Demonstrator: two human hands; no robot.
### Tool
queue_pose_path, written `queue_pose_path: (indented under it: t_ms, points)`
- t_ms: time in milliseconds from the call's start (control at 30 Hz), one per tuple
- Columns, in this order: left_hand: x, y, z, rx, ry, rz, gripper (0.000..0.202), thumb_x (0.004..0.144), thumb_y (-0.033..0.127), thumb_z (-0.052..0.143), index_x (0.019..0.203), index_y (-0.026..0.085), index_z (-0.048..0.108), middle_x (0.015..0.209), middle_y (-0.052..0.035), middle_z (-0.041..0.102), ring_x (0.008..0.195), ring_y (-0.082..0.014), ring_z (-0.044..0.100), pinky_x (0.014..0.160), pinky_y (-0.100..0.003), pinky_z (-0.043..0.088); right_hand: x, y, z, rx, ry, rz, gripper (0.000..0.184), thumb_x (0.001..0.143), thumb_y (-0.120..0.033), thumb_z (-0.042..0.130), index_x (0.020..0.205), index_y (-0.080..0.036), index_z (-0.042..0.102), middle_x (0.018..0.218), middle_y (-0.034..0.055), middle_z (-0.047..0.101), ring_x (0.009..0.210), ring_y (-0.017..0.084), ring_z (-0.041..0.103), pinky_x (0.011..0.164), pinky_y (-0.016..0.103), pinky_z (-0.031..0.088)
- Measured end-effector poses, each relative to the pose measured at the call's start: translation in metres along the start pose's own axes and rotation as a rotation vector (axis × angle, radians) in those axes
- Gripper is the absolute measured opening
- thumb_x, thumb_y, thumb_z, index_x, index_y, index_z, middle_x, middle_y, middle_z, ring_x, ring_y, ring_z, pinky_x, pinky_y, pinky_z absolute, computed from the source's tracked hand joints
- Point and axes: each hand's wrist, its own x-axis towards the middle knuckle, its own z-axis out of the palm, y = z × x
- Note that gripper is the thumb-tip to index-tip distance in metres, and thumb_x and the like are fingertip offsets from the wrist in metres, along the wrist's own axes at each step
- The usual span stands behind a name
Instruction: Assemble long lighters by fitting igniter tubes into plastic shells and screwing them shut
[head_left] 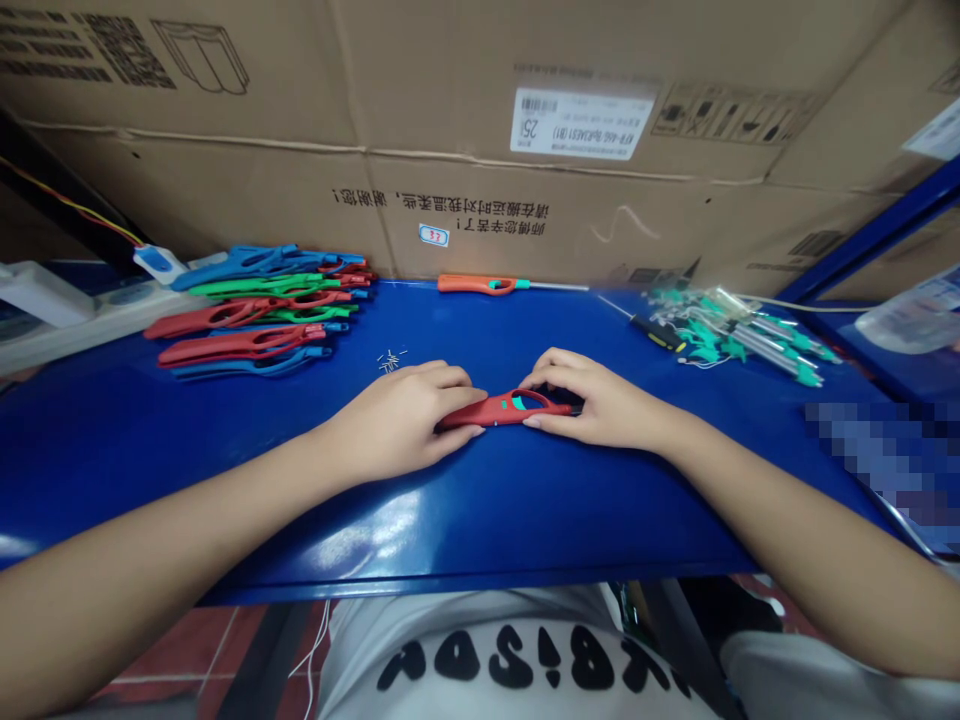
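Observation:
Between my hands, just above or on the blue tabletop, lies a red gas lighter [495,409] with a green trigger showing in its loop. My left hand [409,415] is wrapped round its handle end. The fingers of my right hand [581,395] pinch it around the loop and the nozzle end, where a short dark part shows. Small metal screws [391,361] lie loose just behind my left hand. An orange lighter [480,285] with a long metal tube rests at the back, in front of the cardboard.
Red, green and blue lighter shells [247,310] are piled at the left, beside a white power strip [97,330]. Toward the right lie a screwdriver [656,333] and metal tubes with green parts [757,335]. A large cardboard box [450,110] walls off the back of the blue table [450,520].

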Motion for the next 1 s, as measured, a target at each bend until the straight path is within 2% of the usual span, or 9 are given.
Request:
queue_pose_path:
  t_ms: [333,633,800,1000]
  points:
    - [0.0001,0.0029,0.0008,-0.037,0.028,-0.021,0.03,0.1,0.035,0.051,0.117,0.019,0.07,0.108,-0.0071,0.068,0.098,-0.0221,0.064,0.083,-0.034,0.051,-0.0001,0.0,-0.0007,-0.001,0.013,-0.013,0.028,0.09,-0.034,0.067,0.114,-0.021,0.066,0.108,0.0083,0.063,0.097,0.022,0.061,0.09,0.039,0.048]
    - [0.0006,0.0024,-0.0006,-0.086,0.002,-0.081,0.024,0.095,0.029,0.061,0.114,0.019,0.071,0.108,-0.0059,0.068,0.098,-0.0219,0.063,0.082,-0.033,0.051,-0.0004,0.0013,0.0,-0.018,-0.023,-0.008,0.031,0.091,-0.037,0.067,0.118,-0.022,0.065,0.114,0.0088,0.065,0.107,0.024,0.061,0.096,0.041,0.045]
    - [0.0015,0.0037,-0.0013,-0.146,-0.005,-0.137,0.026,0.09,0.027,0.067,0.115,0.019,0.072,0.106,-0.0058,0.068,0.098,-0.0218,0.064,0.081,-0.032,0.051,0.0005,0.0015,0.0011,0.007,-0.019,-0.013,0.032,0.09,-0.038,0.068,0.118,-0.021,0.065,0.113,0.0091,0.066,0.106,0.024,0.062,0.095,0.041,0.046]
    - [0.001,0.0045,0.0002,-0.142,0.015,-0.129,0.023,0.091,0.028,0.066,0.111,0.019,0.073,0.104,-0.0068,0.068,0.096,-0.0227,0.064,0.082,-0.034,0.051,0.001,-0.0012,0.0004,0.025,-0.008,-0.011,0.03,0.089,-0.035,0.069,0.116,-0.021,0.066,0.11,0.0091,0.066,0.102,0.023,0.062,0.094,0.041,0.047]
